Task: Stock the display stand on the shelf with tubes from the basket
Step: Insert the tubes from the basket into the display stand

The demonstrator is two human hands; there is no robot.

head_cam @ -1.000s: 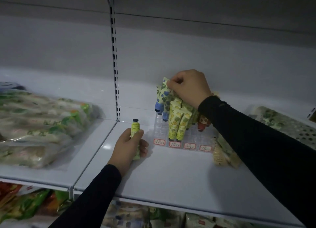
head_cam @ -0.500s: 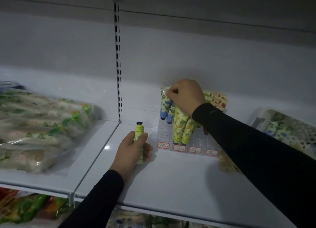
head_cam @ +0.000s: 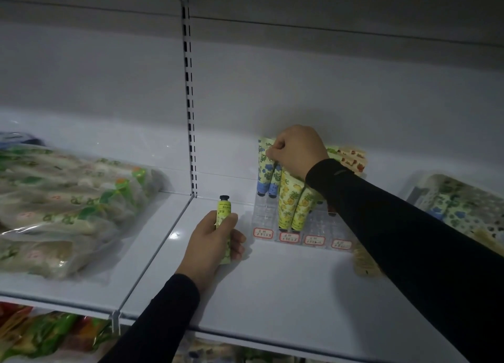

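A clear tiered display stand [head_cam: 316, 223] with small price labels along its front sits on the white shelf [head_cam: 272, 289] against the back wall. Blue-flowered tubes [head_cam: 266, 172] stand cap-down in its back left slots. Yellow-flowered tubes [head_cam: 289, 204] fill slots in front of them. My right hand [head_cam: 296, 150] pinches the top end of a blue-flowered tube at the back of the stand. My left hand [head_cam: 210, 242] rests on the shelf left of the stand and grips a yellow-green tube [head_cam: 224, 212] upright, black cap up. The basket is out of view.
A clear bag of packaged goods [head_cam: 68, 199] lies on the left shelf section. A flowered pack [head_cam: 463, 202] lies at the right. Orange-patterned tubes [head_cam: 351, 158] show behind my right wrist. A slotted upright [head_cam: 189, 117] divides the sections. Colourful packs [head_cam: 41, 335] fill the shelf below.
My right hand has lowered the blue-flowered tube into the back of the stand and still pinches its top. My left hand has kept its tube in place on the shelf.
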